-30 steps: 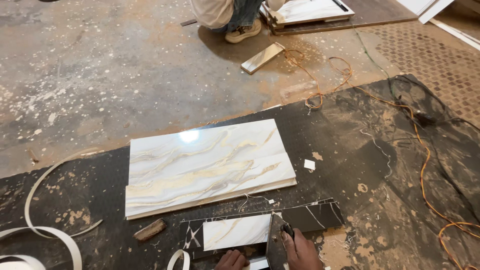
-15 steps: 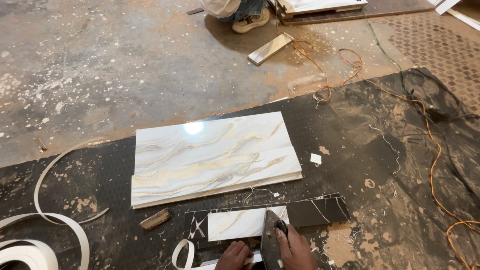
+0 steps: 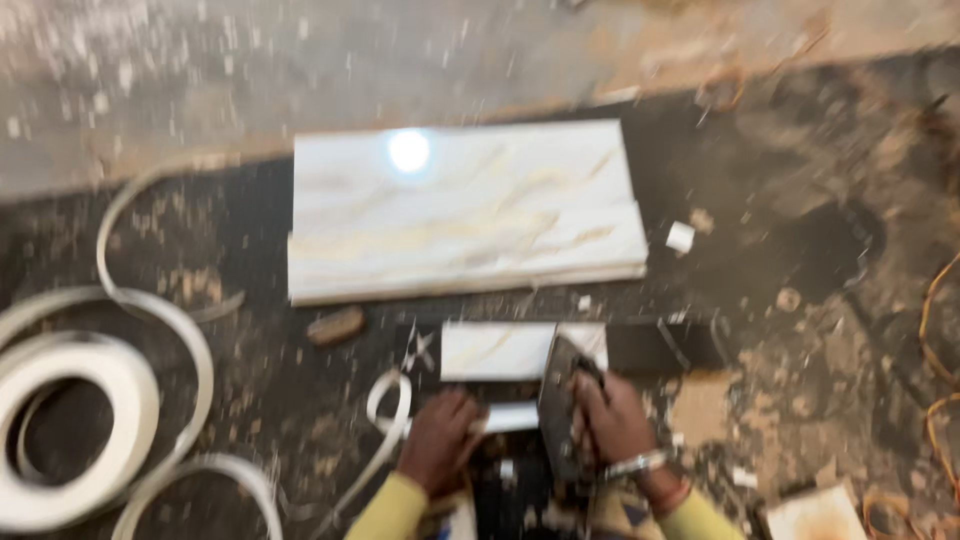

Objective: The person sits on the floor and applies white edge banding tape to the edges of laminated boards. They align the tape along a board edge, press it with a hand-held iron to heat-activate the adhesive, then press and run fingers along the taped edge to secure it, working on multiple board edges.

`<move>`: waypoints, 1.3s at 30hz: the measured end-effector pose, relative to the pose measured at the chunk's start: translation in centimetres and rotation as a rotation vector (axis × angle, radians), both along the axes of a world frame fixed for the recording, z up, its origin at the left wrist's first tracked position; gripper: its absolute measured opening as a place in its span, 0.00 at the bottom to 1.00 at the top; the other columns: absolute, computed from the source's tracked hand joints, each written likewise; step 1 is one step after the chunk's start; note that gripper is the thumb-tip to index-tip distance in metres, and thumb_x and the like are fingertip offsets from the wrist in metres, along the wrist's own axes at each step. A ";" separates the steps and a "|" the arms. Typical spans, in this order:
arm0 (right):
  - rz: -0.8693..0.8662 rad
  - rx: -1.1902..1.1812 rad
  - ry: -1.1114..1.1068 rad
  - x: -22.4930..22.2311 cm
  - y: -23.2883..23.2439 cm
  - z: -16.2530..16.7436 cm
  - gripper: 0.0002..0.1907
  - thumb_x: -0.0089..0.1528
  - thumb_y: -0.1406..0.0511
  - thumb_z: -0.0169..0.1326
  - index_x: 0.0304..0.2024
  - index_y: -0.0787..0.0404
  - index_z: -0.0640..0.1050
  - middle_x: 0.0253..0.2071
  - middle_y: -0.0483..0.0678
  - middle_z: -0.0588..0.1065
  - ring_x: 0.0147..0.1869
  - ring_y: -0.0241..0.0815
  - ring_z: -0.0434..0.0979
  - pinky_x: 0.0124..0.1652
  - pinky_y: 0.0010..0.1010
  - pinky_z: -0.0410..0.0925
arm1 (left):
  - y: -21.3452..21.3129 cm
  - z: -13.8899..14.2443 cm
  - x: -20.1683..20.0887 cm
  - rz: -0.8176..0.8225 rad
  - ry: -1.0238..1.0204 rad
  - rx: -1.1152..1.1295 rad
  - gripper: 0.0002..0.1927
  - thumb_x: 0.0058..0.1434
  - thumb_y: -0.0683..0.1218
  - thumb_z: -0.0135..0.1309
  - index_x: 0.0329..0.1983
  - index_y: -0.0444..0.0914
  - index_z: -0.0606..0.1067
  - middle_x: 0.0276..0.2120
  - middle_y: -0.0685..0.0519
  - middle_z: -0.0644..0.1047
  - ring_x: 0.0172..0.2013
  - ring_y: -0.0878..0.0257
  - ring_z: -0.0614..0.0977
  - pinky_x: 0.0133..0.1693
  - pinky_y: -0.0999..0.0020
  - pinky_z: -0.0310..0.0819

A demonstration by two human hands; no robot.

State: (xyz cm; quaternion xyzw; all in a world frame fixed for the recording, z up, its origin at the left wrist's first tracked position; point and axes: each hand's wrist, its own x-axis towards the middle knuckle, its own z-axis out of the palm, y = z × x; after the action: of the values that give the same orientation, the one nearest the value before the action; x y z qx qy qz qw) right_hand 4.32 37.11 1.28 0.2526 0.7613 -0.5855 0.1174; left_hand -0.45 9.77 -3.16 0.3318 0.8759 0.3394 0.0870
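The picture is motion-blurred. My left hand presses down on a narrow white strip on the floor. My right hand grips a flat grey metal tool that stands on edge across a small marble-patterned tile piece. That piece lies against a dark bar. A large white marble-patterned tile lies flat just beyond.
A coil of white edge banding lies at the left, with loose loops around it. A small wooden block and white chips lie on the dark mat. Orange cable runs at the right. Dusty concrete floor lies beyond.
The view has tilted down and closer, so both hands show fully now. My left hand has come onto the white strip; my right hand still holds the metal tool.
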 end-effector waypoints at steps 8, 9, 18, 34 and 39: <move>0.017 -0.349 -0.038 -0.2 -0.5 2.7 0.20 0.70 0.56 0.44 0.40 0.68 0.76 0.19 0.50 0.76 0.15 0.37 0.73 0.17 0.27 0.67 | 0.4 -0.2 0.3 -0.021 0.045 0.033 0.10 0.59 0.45 0.62 0.38 0.39 0.72 0.37 0.52 0.73 0.43 0.54 0.76 0.47 0.57 0.73; 0.017 -0.378 -0.034 -0.2 -0.7 2.9 0.20 0.70 0.56 0.44 0.40 0.68 0.75 0.19 0.51 0.76 0.15 0.37 0.73 0.16 0.28 0.67 | 0.4 -0.1 0.3 -0.023 0.037 0.039 0.10 0.60 0.45 0.61 0.38 0.38 0.72 0.37 0.51 0.73 0.42 0.54 0.76 0.47 0.57 0.73; 0.033 -0.466 -0.063 -0.8 -2.8 3.4 0.19 0.70 0.56 0.44 0.38 0.67 0.73 0.19 0.52 0.76 0.15 0.39 0.75 0.16 0.28 0.69 | 0.4 0.7 0.1 -0.038 0.045 0.086 0.11 0.60 0.45 0.61 0.38 0.36 0.72 0.37 0.49 0.72 0.42 0.53 0.76 0.48 0.57 0.72; 0.137 -0.261 -0.011 -1.5 -5.0 5.2 0.19 0.71 0.56 0.43 0.36 0.64 0.72 0.16 0.46 0.73 0.11 0.33 0.68 0.11 0.23 0.61 | -6.3 2.7 0.1 0.073 -0.041 -0.075 0.13 0.58 0.49 0.62 0.43 0.38 0.78 0.41 0.49 0.79 0.41 0.54 0.80 0.44 0.57 0.76; 0.134 -0.257 -0.016 -1.7 -5.6 5.1 0.18 0.71 0.56 0.43 0.36 0.64 0.72 0.15 0.45 0.72 0.12 0.32 0.68 0.11 0.23 0.61 | -5.7 2.4 0.4 0.064 -0.004 -0.056 0.11 0.63 0.45 0.58 0.46 0.35 0.76 0.44 0.47 0.78 0.43 0.53 0.82 0.45 0.60 0.78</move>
State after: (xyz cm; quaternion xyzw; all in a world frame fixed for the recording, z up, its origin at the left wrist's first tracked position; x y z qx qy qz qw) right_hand 2.67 31.56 6.42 0.1887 0.6944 -0.6669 0.1938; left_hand -0.07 4.05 -0.76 0.3005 0.8950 0.3181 0.0869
